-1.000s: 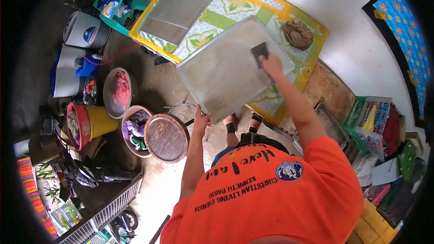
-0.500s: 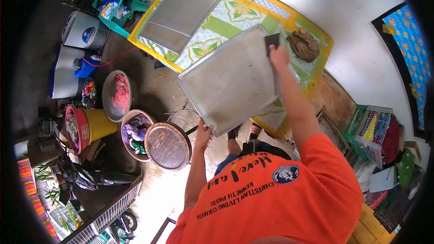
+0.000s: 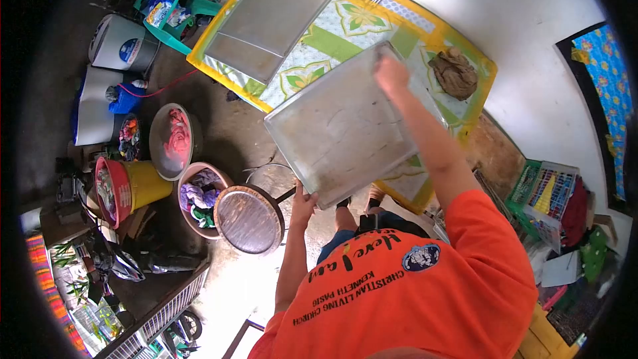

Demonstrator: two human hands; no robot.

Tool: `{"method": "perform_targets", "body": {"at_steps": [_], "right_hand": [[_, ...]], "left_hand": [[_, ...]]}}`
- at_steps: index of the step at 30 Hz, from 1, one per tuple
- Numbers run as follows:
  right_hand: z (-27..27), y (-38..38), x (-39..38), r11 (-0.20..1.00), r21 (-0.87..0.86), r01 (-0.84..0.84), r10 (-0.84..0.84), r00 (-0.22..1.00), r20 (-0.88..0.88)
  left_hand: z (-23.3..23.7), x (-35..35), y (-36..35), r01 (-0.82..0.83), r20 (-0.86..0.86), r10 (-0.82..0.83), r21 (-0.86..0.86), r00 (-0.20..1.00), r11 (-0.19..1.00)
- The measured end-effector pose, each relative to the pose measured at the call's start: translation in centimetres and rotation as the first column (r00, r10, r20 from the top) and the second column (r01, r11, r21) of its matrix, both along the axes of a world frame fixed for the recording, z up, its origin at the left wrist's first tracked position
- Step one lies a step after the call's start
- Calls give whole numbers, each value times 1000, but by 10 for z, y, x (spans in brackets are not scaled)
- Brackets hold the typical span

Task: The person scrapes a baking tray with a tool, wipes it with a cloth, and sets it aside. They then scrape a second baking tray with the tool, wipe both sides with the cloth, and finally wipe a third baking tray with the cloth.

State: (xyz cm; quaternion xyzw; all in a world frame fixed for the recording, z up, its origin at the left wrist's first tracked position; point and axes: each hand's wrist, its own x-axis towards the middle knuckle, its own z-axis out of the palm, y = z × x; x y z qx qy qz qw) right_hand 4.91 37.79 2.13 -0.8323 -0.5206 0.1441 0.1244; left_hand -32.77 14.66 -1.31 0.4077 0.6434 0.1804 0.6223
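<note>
A large grey metal tray (image 3: pixel 345 129) with a raised rim is tilted, its upper part over the table and its near corner past the table's edge. My left hand (image 3: pixel 304 203) grips that near corner, fingers around the rim. Near the far corner, my right hand (image 3: pixel 392 74) is closed and slightly blurred over the tray's surface. The dark rectangular pad it held half a second ago is now mostly hidden under the fingers. A crumpled brown cloth (image 3: pixel 453 73) lies on the table to the right of the tray.
A second grey tray (image 3: pixel 279 13) lies on the patterned tablecloth (image 3: pixel 362 18). To the left stand a round wooden stool (image 3: pixel 249 219), a basin of pink cloth (image 3: pixel 159 153), a tub of laundry (image 3: pixel 186 216) and a green chair (image 3: pixel 166 33). Crates (image 3: pixel 545 193) sit at right.
My right hand has swept leftward across the tray, from near its right edge toward the far corner. The tray has shifted slightly; my left hand keeps its hold on the near corner.
</note>
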Motion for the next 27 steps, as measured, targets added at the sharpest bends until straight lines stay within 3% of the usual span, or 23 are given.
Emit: {"method": "perform_targets", "body": {"at_steps": [1, 3, 6, 8, 10, 13, 16, 19, 21, 23, 26, 27], "right_hand": [[5, -7, -22, 983, -63, -174, 176, 984, 28], [19, -26, -58, 938, 29, -345, 346, 936, -62], [14, -17, -21, 981, -131, -144, 129, 985, -118], [0, -3, 35, 966, 74, 246, -242, 969, -56], [7, 12, 79, 917, 108, 384, -384, 923, -24], [-4, 46, 120, 892, 23, 452, -401, 812, -423], [-3, 55, 128, 886, 265, 381, -210, 838, -503], [21, 26, 149, 840, -93, 535, -539, 842, -21], [39, -25, 146, 800, -1, 600, -599, 799, 53], [-43, -59, 189, 757, 67, 650, -652, 743, 152], [-27, -80, 195, 905, 123, 406, -420, 899, 121], [-19, -88, 184, 912, 206, 355, -367, 930, 22]], "left_hand": [[3, 0, 1, 2, -3, -2, -1, 1000, 1000], [6, -1, 3, 14, -7, -14, 8, 1000, 1000], [5, -1, 2, 22, 9, -22, 16, 1000, 1000], [5, -2, 2, 2, 36, -2, 5, 999, 1000], [8, -2, 2, 4, 43, -4, -3, 999, 1000], [12, 0, 4, 14, 42, -14, -13, 999, 1000], [11, -2, 4, 15, 48, -14, -21, 999, 1000], [13, -3, 4, 16, 69, -15, -23, 997, 1000], [11, -4, 4, 18, 81, -16, -21, 997, 1000], [4, -9, 4, 31, 82, -29, -24, 996, 999], [7, -9, 8, 37, 49, -38, 15, 998, 999], [8, -9, 10, 48, 50, -49, 21, 998, 999]]}}
